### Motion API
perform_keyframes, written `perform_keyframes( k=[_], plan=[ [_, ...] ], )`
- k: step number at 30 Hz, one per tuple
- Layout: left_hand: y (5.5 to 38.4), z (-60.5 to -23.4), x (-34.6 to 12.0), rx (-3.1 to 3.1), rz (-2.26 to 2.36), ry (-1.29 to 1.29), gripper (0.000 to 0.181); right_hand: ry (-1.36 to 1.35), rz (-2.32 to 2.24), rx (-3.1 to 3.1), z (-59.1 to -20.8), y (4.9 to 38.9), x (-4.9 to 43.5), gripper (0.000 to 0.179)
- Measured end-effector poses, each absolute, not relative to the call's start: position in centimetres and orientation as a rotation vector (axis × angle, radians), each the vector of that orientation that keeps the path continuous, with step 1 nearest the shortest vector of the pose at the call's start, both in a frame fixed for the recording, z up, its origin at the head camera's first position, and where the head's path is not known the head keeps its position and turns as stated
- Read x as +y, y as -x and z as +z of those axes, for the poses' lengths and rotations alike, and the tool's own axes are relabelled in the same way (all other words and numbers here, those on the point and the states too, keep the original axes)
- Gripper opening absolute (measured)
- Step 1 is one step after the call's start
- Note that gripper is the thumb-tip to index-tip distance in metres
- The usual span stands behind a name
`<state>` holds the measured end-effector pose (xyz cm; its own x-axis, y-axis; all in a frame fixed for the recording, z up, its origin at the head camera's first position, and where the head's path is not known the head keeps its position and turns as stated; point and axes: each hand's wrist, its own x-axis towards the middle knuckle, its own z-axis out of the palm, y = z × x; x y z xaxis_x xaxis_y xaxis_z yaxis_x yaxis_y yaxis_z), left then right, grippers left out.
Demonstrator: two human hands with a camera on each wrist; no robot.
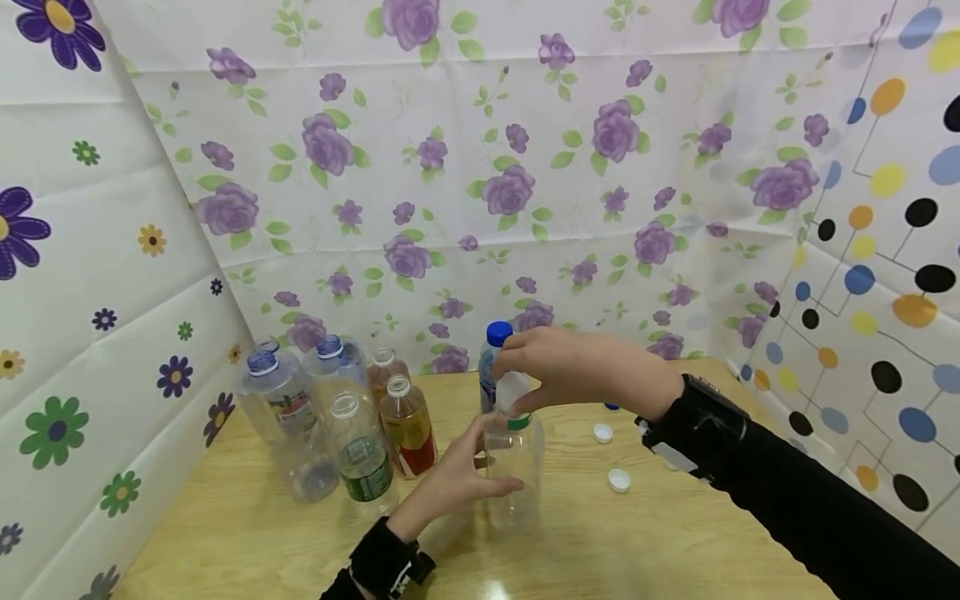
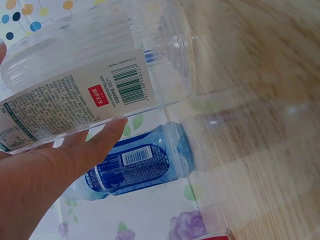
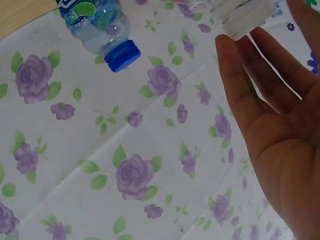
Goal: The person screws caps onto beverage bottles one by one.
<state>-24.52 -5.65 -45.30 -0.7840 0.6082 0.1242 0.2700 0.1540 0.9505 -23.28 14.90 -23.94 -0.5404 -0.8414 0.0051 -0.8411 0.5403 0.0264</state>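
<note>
A clear plastic bottle (image 1: 516, 493) stands upright on the table, its printed label (image 2: 75, 107) filling much of the left wrist view. My left hand (image 1: 459, 477) grips its side, thumb at the front and fingers behind. Over the bottle's top, my right hand (image 1: 581, 367) pinches a whitish translucent cap (image 1: 512, 390) between thumb and fingers. The same cap shows at the fingertips in the right wrist view, ridged and frosted. Close behind stands a blue-labelled bottle (image 2: 135, 162) with a blue cap (image 1: 498, 333), partly hidden by the right hand.
Several uncapped bottles stand grouped at the left, among them large ones (image 1: 292, 408), a green-labelled one (image 1: 366, 471) and a red-and-yellow-labelled one (image 1: 411, 425). White caps (image 1: 618, 480) and a blue cap (image 1: 611, 406) lie at the right. Patterned cloth (image 1: 465, 167) hangs behind and at both sides.
</note>
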Motion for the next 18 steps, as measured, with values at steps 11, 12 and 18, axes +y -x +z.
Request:
perform_keyframes(
  k=[11, 12, 18],
  plan=[
    [24.5, -45.3, -5.7, 2.161, 1.669, -0.844, 0.079, -1.54, -0.078, -2.792, -23.4, 23.6, 14.6, 0.034],
    [24.6, -45.3, -5.6, 2.162, 1.674, -0.848, 0.079, -1.56, -0.065, -2.797, -23.3, 23.7, 14.6, 0.034],
    [24.6, -45.2, -5.6, 2.152, 1.687, -0.849, 0.078, -1.578, -0.013, -2.828, -23.5, 23.9, 14.7, 0.032]
  ],
)
